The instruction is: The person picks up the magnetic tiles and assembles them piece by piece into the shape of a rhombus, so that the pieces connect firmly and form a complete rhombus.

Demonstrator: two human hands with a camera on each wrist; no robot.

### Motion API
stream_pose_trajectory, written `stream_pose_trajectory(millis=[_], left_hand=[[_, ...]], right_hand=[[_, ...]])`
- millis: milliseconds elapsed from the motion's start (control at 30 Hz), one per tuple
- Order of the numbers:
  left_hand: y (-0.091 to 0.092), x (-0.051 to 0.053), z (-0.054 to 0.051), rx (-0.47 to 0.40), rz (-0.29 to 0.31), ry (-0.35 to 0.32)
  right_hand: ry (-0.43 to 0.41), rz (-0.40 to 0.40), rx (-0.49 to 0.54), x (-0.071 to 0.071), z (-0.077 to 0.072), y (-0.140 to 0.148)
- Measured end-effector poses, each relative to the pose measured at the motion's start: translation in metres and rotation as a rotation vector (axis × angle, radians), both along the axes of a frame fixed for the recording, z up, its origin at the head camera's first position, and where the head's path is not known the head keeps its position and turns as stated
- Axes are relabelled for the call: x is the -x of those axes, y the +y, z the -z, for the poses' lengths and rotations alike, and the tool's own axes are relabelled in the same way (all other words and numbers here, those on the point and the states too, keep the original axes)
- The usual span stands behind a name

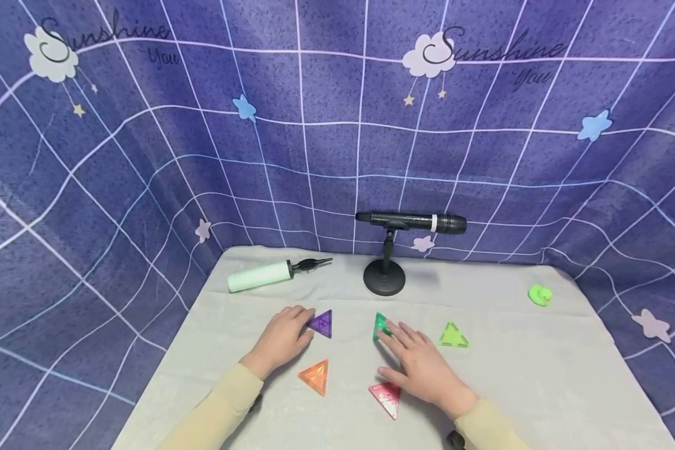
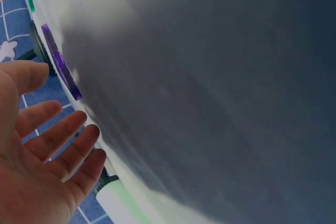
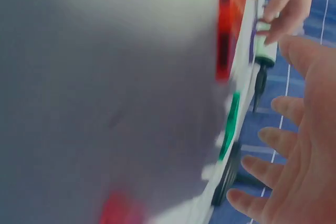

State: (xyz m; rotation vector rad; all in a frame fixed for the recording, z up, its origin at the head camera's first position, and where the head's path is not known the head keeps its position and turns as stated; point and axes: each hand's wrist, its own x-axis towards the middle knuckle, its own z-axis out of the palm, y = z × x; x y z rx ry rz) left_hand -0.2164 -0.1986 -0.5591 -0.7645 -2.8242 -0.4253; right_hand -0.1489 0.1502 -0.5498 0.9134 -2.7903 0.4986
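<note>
My left hand is beside the translucent purple triangle tile, its fingertips close to the left corner. In the left wrist view its fingers are spread and hold nothing; the purple tile lies just beyond. My right hand hovers with spread fingers over the white cloth, empty. Its fingertips overlap the green triangle tile in the head view, but a gap shows in the right wrist view. Under its thumb side lies a pinkish-red triangle tile, partly covered. An orange triangle tile lies between the forearms.
A lime triangle tile lies right of the right hand. Behind stand a black microphone on a round-based stand and, lying down, a pale green hand pump. A small green duck toy sits far right. Patterned blue fabric hangs behind.
</note>
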Motion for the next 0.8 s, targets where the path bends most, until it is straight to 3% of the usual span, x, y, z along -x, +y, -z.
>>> stream_pose_trajectory(millis=[233, 633, 800], left_hand=[[0.003, 0.003, 0.004, 0.017, -0.001, -0.001], [0.012, 0.007, 0.006, -0.021, -0.015, -0.025], [0.015, 0.007, 0.005, -0.017, -0.017, -0.034]], right_hand=[[-0.025, -0.093, -0.042, 0.0, 0.002, -0.038], [0.078, -0.222, -0.065, -0.005, 0.004, -0.086], [0.163, -0.258, -0.065, -0.007, 0.005, -0.102]])
